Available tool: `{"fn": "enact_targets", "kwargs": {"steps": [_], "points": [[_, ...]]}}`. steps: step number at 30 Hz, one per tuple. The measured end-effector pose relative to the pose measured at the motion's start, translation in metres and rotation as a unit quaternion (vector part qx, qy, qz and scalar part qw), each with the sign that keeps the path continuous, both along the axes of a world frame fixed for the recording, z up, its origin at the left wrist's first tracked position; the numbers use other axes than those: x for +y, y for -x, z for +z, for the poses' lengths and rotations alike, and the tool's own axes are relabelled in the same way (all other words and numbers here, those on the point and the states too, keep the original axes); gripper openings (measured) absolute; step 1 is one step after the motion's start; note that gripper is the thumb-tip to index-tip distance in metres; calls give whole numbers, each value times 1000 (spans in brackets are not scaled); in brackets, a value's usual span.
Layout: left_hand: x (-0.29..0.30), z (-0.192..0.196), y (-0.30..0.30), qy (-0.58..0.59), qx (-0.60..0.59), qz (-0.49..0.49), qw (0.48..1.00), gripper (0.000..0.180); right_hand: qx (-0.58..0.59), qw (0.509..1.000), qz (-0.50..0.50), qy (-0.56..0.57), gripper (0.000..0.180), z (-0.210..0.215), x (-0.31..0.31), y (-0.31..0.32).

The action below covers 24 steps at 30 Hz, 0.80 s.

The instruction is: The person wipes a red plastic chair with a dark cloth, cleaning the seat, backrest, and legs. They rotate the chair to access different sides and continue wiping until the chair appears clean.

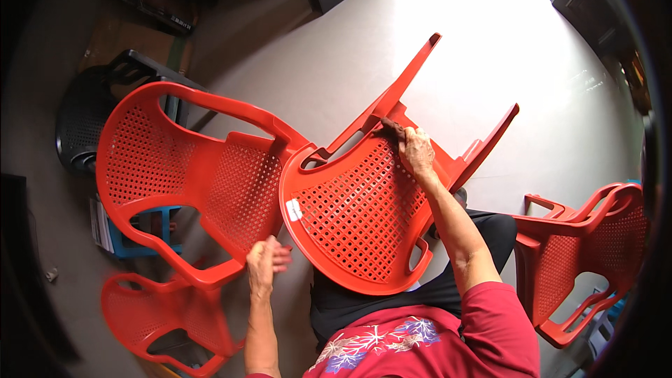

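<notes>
A red plastic armchair point(350, 217) lies tipped against my lap, its perforated panel facing up and its legs pointing away to the upper right. A small white label point(294, 210) is stuck near its left rim. My right hand point(416, 150) is closed on a dark brown cloth point(390, 131), pressing it to the chair's far edge. My left hand point(268, 260) hovers between this chair and a second red armchair point(234, 178) at the left. Its fingers are slightly blurred and look loosely apart, with nothing visible in them.
Another red chair point(164, 315) is at the lower left, and one more red chair point(581, 259) stands at the right. Behind the left chair are a black chair point(80, 119), a blue plastic stool point(136, 248) and a cardboard box point(133, 45). Grey floor point(490, 49) stretches ahead toward a doorway.
</notes>
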<state>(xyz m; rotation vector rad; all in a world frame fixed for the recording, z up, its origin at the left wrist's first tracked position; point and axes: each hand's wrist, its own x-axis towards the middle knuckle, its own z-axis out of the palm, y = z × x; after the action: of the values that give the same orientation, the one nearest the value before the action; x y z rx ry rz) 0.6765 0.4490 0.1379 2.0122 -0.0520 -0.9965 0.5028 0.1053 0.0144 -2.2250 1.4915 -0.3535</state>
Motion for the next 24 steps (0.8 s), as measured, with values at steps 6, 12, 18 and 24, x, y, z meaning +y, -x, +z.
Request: {"fn": "enact_targets", "kwargs": {"steps": [6, 12, 18, 24], "points": [[-84, -58, -64, 225, 364, 64, 901, 62, -109, 983, 31, 144, 19, 23, -1, -42], [-123, -111, -93, 198, 364, 10, 910, 33, 2, 939, 338, 68, 15, 20, 22, -78], [-141, -44, -51, 278, 252, -66, 925, 31, -22, 937, 349, -7, 20, 73, 6, -48], [-191, 64, 13, 295, 119, -181, 931, 25, -359, 896, 202, 169, 28, 170, 57, -31]]}}
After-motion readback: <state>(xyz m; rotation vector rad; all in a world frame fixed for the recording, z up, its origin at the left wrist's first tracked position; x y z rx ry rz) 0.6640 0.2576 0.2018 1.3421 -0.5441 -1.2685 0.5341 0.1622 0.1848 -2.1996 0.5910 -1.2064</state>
